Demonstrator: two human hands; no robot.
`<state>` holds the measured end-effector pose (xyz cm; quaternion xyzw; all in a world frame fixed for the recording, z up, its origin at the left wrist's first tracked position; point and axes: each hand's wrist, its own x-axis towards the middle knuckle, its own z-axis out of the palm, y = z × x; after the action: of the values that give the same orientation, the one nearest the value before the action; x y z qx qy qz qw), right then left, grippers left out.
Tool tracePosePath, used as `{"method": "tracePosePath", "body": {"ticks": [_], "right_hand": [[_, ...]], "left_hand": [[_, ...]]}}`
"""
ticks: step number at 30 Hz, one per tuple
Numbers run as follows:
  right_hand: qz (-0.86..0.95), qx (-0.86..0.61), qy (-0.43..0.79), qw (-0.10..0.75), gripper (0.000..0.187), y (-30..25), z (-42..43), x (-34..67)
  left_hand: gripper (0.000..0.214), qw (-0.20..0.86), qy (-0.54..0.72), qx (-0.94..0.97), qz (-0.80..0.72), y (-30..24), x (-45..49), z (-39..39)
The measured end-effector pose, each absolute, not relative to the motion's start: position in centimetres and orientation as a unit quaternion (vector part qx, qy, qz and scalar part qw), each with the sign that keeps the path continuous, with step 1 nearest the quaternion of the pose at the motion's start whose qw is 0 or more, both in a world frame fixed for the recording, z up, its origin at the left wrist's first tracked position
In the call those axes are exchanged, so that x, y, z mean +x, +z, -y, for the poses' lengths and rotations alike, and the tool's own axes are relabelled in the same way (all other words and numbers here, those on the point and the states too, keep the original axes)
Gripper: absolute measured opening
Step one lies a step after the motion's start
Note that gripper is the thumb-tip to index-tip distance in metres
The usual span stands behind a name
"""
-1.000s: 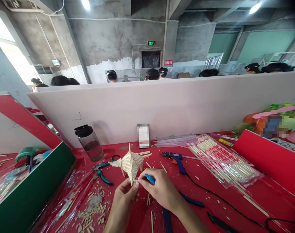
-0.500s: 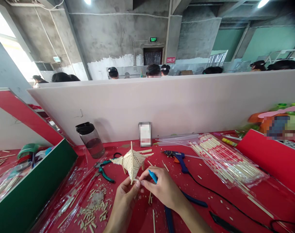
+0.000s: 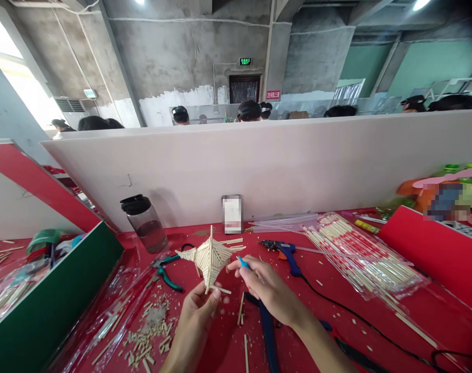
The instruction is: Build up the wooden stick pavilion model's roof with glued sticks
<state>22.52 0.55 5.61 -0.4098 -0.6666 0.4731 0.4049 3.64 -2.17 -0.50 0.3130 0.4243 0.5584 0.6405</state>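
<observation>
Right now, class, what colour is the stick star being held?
The stick star is pale cream, clearest in the head view.

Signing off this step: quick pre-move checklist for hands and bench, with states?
1. Left hand gripping star-shaped stick model near its lower tip: ok.
2. Right hand holding blue pen-like tool: ok.
3. Short stick at the model's lower tip firmly attached: cannot tell.
4. Hot glue gun lying apart from both hands: ok.
5. Glue gun heated: cannot tell.
6. Red tabletop free of wood offcuts: not ok, scattered.
</observation>
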Motion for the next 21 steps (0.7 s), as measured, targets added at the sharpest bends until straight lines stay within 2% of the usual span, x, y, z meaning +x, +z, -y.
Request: {"method": "tracePosePath", "body": {"ticks": [2, 5, 8, 11, 15, 21], "right_hand": [[0.659, -0.404, 0.491, 0.402, 0.043, 5.4, -0.6, 22.7], [0.643, -0.399, 0.517, 0.4, 0.039, 4.9, -0.7, 22.6], [0.614, -0.365, 0.557, 0.425, 0.041, 4.3, -0.9, 22.2], [0.578, -0.32, 0.604, 0.446, 0.032, 4.1, -1.0, 21.8], [0.51, -0.261, 0.677, 0.462, 0.029, 4.5, -0.8, 21.6], [0.528, -0.27, 0.639, 0.491, 0.024, 5.0, -0.3, 21.0]], "left_hand": [[0.03, 0.643, 0.551, 0.322, -0.423, -0.4, 3.6, 2.1], [0.031, 0.644, 0.549, 0.326, -0.421, -0.2, 3.5, 2.0], [0.033, 0.648, 0.55, 0.323, -0.417, -0.3, 3.3, 1.9], [0.031, 0.652, 0.544, 0.336, -0.406, -0.4, 3.1, 1.8], [0.03, 0.662, 0.531, 0.356, -0.392, -0.6, 2.9, 1.7], [0.032, 0.659, 0.538, 0.348, -0.393, -0.9, 2.7, 1.6]]}}
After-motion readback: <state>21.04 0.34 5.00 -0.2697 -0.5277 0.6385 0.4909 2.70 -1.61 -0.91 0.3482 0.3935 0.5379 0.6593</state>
